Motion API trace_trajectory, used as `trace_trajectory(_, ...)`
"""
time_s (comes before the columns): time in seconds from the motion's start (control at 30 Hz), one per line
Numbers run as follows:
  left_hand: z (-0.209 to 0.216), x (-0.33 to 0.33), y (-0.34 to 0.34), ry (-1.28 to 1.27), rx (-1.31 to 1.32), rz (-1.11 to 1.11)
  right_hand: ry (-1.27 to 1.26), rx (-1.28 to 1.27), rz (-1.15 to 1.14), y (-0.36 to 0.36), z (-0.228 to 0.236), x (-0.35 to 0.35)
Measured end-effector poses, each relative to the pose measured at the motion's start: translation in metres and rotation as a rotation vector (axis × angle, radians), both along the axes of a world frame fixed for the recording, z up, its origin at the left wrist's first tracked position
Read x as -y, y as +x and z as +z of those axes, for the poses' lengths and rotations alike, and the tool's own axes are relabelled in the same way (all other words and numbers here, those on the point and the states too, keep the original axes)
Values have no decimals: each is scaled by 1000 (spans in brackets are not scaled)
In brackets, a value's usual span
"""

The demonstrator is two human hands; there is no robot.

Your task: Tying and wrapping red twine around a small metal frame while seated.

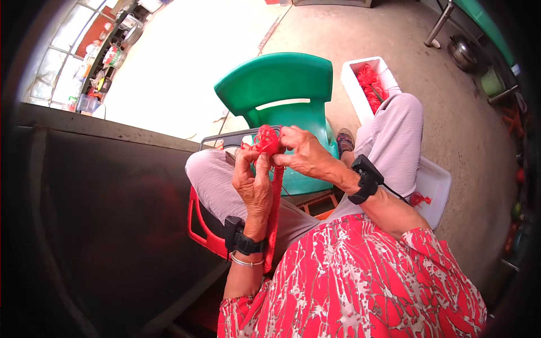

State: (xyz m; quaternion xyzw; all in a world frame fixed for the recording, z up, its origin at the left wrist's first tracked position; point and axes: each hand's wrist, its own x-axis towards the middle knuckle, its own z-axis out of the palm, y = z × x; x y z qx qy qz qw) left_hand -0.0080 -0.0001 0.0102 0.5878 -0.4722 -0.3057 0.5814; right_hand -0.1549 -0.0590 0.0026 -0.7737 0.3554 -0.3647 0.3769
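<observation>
A loose, tangled bunch of red yarn [267, 138] is held up over my lap, between my two hands and in front of the green chair. My left hand [252, 181] pinches its lower left side with thumb and fingers. From the right, my right hand [309, 153] grips the same bunch, its fingertips closed against it. Below the hands a long, narrow red strip [274, 217] with a ridged edge runs down past my left wrist to my lap. Where the strip joins the bunch is hidden by my fingers.
A green plastic chair [276, 76] stands just ahead. Beyond my right knee is a white box [352, 93] with more red yarn [369, 84]. A white tray [438, 174] with red scraps lies right. A dark panel [112, 208] fills the left; a metal pot [463, 52] sits far right.
</observation>
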Motion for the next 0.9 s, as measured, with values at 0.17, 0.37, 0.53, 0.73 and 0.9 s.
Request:
trace_trajectory(0.17, 2, 0, 11, 6, -217, 39, 719, 500, -26, -45, 21, -11)
trace_trajectory(0.37, -5, 1, 16, 102, -307, -72, 1006, 481, 22, -137, 65, -44)
trace_trajectory(0.53, 11, -9, 17, 213, 335, -232, 884, 115, -454, -236, 94, -70)
trace_trajectory(0.73, 14, -8, 14, 193, 552, -377, 193, -288, -760, -214, 62, -49)
trace_trajectory(0.9, 15, -8, 13, 244, 537, -363, 1027, 467, -97, -86, 23, -35)
